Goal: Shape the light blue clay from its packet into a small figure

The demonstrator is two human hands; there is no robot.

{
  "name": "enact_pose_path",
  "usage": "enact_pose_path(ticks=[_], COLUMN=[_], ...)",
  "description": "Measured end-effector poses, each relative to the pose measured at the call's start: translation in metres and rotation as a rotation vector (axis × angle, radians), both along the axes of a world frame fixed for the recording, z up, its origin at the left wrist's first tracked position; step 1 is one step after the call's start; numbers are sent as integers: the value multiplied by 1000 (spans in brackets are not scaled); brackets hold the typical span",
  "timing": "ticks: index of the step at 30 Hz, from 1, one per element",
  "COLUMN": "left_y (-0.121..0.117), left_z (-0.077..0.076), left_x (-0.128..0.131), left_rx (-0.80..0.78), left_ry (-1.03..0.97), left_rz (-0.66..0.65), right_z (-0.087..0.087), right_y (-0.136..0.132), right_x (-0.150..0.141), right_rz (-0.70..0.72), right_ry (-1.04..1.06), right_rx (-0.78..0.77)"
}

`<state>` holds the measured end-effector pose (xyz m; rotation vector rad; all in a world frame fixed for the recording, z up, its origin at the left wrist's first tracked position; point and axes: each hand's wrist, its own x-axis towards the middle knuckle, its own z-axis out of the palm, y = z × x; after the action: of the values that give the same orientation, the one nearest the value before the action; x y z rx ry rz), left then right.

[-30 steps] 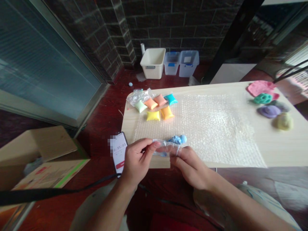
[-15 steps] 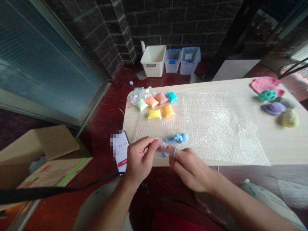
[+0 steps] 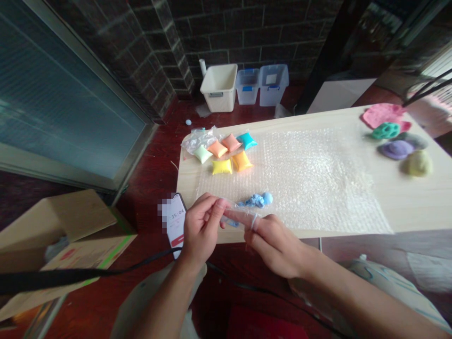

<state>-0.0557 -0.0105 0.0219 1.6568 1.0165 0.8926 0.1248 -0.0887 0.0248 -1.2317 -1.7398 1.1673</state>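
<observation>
My left hand (image 3: 203,226) pinches the end of a small clear plastic bag (image 3: 229,207) between thumb and fingers. The index finger of my right hand (image 3: 270,238) points into that bag, its other fingers curled at the bag's mouth. A pale blue band, perhaps clay or the bag's rim, rings the finger. Bits of blue clay show under the bag. Just beyond my hands, a crumbly lump of blue clay (image 3: 257,200) with a smooth round end lies on the bubble wrap (image 3: 303,174).
Several sealed clay packets, among them a yellow packet (image 3: 222,166), lie beyond my left hand. A phone (image 3: 176,219) shows a timer at the table's left edge. Clay shapes, including a purple hat-like piece (image 3: 397,149), sit far right. A cardboard box (image 3: 88,235) and bins (image 3: 219,89) stand on the floor.
My right index finger reaches further left, into the bag and close to the left fingertips. The view has shifted slightly; the clay and packets stay in place.
</observation>
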Motion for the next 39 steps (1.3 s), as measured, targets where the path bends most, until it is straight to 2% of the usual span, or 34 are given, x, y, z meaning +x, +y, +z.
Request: enact_pose_path(ticks=[4,7,15,19,23,26,35,39], left_y=[0,-1,-5,-4,-1,-1,-5,-1], left_z=[-1,-2,-1,-1,-3,-3,0,-1], left_x=[-1,-2,-3,-1,-1,-1,-1,-2], left_rx=[-20,-39,4,39,-16,-43,88,122], left_ry=[-23,-28,71,113,41,4,122,114], left_rz=[15,11,12,13,43,50,29,61], right_z=[-6,-3,16,14,8,6,15,12], right_y=[-1,-1,2,1,0,0,5,3], right_x=[-1,-2,-1,-2,-3,-2,-1,-2], right_rz=[27,69,74,60,72,49,86,80], right_ry=[151,145,-33,-72,-18,-57,-49,-72], right_rx=[-136,-185,-105,-80,-35,-9,-151,-49])
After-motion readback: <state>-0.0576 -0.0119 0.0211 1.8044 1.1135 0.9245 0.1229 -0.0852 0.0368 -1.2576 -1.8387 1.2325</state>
